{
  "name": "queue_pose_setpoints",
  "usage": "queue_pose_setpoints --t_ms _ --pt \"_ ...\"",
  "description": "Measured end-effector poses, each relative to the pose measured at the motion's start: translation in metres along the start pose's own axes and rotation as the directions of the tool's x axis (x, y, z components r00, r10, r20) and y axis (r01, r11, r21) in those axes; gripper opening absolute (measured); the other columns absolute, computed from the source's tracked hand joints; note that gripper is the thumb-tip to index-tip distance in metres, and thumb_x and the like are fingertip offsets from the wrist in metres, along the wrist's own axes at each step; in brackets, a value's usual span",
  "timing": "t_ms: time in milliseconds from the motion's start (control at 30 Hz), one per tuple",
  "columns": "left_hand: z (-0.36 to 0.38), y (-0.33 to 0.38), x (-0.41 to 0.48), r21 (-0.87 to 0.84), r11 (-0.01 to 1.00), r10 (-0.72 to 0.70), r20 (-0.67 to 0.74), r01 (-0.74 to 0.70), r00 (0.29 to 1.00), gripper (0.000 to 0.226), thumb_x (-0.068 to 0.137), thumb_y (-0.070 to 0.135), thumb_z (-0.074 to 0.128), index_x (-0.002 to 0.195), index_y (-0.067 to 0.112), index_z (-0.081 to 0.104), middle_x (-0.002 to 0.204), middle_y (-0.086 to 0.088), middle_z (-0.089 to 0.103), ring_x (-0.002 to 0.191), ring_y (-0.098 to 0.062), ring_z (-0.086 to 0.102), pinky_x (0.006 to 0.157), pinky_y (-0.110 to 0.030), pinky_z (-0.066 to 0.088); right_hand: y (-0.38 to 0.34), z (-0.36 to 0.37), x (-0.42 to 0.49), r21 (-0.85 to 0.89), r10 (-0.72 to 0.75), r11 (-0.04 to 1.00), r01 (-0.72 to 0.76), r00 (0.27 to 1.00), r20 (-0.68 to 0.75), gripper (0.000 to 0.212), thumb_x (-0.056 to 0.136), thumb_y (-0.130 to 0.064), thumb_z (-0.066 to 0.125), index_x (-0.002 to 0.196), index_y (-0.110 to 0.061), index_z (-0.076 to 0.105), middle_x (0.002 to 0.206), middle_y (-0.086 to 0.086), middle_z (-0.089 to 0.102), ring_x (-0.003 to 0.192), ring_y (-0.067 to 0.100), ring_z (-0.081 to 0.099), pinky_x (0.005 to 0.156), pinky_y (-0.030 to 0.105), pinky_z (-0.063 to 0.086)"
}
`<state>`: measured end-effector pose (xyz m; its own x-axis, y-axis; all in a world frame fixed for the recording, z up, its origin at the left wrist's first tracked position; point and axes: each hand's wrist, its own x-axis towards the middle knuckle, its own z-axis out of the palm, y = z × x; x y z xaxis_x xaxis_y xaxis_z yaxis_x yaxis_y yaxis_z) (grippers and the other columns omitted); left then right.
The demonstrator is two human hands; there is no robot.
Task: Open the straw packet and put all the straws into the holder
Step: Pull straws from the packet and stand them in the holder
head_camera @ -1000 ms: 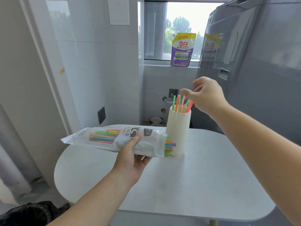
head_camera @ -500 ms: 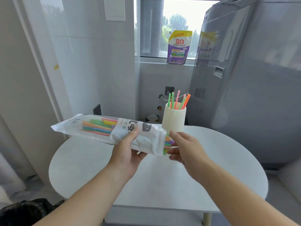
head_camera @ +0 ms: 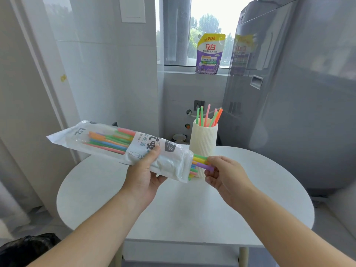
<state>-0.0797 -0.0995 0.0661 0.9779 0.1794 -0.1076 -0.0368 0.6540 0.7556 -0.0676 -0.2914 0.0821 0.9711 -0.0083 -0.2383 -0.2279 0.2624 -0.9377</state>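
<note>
My left hand [head_camera: 143, 174] grips a long white straw packet [head_camera: 115, 144] from below and holds it almost level above the table. Coloured straw ends [head_camera: 197, 164] poke out of its open right end. My right hand [head_camera: 224, 175] pinches the tips of a purple and a green straw there. Just behind stands a cream ribbed holder [head_camera: 204, 143] with several green, pink and orange straws [head_camera: 209, 116] upright in it.
A white rounded table [head_camera: 192, 209] is under both hands. A grey appliance [head_camera: 298, 93] stands close at the right, a tiled wall at the left. A purple and yellow detergent pouch [head_camera: 210, 53] sits on the window sill. A black bag [head_camera: 27, 249] lies at the lower left.
My right hand came down from the top of the holder to the packet's open end and closed on straw tips. The packet rose a little in my left hand.
</note>
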Motion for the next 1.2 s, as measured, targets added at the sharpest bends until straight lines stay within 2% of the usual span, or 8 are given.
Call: queue_pose_setpoints --t_ms 133,400,567,733,900,1033,1100,1200 --pt "0.001 -0.006 0.0 -0.041 0.999 -0.027 -0.038 0.025 0.999 0.039 0.092 0.015 0.07 0.13 0.02 0.066 0.11 -0.004 0.078 0.09 -0.018 0.077 0.061 -0.033 0.061 0.001 0.004 -0.003 -0.053 -0.009 0.999 0.013 0.998 0.066 0.02 0.101 -0.019 0.058 0.113 -0.004 0.063 0.094 0.014 0.065 0.059 0.018 0.05 0.054 0.028 0.05" --pt "-0.002 -0.001 -0.001 -0.066 0.997 -0.048 -0.05 0.044 0.998 0.04 0.092 0.016 0.071 0.132 0.019 0.065 0.118 -0.006 0.076 0.091 -0.019 0.077 0.062 -0.033 0.062 -0.001 -0.001 -0.003 -0.137 -0.101 0.985 0.106 0.994 0.042 0.01 0.098 -0.009 0.062 0.102 0.0 0.064 0.081 0.014 0.064 0.059 0.017 0.055 0.058 0.027 0.053" --pt "-0.001 -0.002 -0.004 -0.102 0.993 -0.066 -0.048 0.061 0.997 0.038 0.093 0.016 0.07 0.131 0.019 0.065 0.106 -0.004 0.079 0.086 -0.018 0.078 0.06 -0.033 0.062 -0.001 0.0 -0.005 -0.134 -0.059 0.989 0.063 0.998 0.035 0.032 0.092 -0.028 0.071 0.117 -0.014 0.058 0.101 0.018 0.07 0.068 0.02 0.06 0.065 0.029 0.055" --pt "0.003 -0.001 -0.007 -0.103 0.993 -0.07 -0.036 0.066 0.997 0.033 0.094 0.016 0.068 0.127 0.018 0.067 0.099 -0.003 0.08 0.084 -0.017 0.078 0.062 -0.033 0.063 0.001 0.004 -0.004 0.036 -0.049 0.998 0.047 0.998 0.05 0.031 0.092 -0.017 0.071 0.116 0.001 0.064 0.088 0.015 0.066 0.06 0.014 0.056 0.057 0.023 0.054" --pt "0.002 0.001 -0.008 -0.131 0.989 -0.071 -0.041 0.066 0.997 0.035 0.093 0.016 0.069 0.128 0.019 0.067 0.106 -0.004 0.079 0.086 -0.018 0.078 0.062 -0.033 0.063 -0.005 0.0 -0.003 0.2 -0.028 0.98 0.017 0.998 0.054 0.016 0.092 -0.014 0.07 0.103 -0.003 0.066 0.078 0.009 0.065 0.057 0.012 0.059 0.055 0.021 0.055" --pt "0.005 0.002 -0.01 -0.169 0.983 -0.084 -0.039 0.076 0.996 0.035 0.093 0.016 0.07 0.128 0.018 0.066 0.099 -0.003 0.08 0.084 -0.019 0.078 0.059 -0.032 0.062 0.002 0.007 -0.009 0.456 0.011 0.887 -0.072 0.991 0.136 0.047 0.078 -0.02 0.078 0.119 -0.002 0.066 0.099 0.013 0.067 0.06 0.01 0.059 0.059 0.018 0.058" --pt "0.007 0.0 -0.012 -0.178 0.98 -0.093 -0.036 0.085 0.995 0.035 0.092 0.016 0.07 0.127 0.018 0.067 0.098 -0.004 0.08 0.084 -0.019 0.078 0.06 -0.033 0.062 0.009 0.014 -0.012 0.468 -0.003 0.881 -0.073 0.987 0.16 0.05 0.074 -0.022 0.078 0.12 -0.004 0.066 0.097 0.011 0.064 0.059 0.009 0.055 0.057 0.018 0.055" --pt "0.009 -0.003 -0.014 -0.176 0.98 -0.106 -0.034 0.098 0.994 0.035 0.092 0.016 0.071 0.127 0.018 0.067 0.101 -0.006 0.08 0.086 -0.02 0.078 0.061 -0.034 0.063 0.012 0.022 -0.011 0.418 -0.028 0.908 -0.004 0.997 0.069 0.03 0.085 -0.024 0.075 0.108 -0.004 0.068 0.075 0.006 0.058 0.054 0.009 0.047 0.05 0.019 0.048"
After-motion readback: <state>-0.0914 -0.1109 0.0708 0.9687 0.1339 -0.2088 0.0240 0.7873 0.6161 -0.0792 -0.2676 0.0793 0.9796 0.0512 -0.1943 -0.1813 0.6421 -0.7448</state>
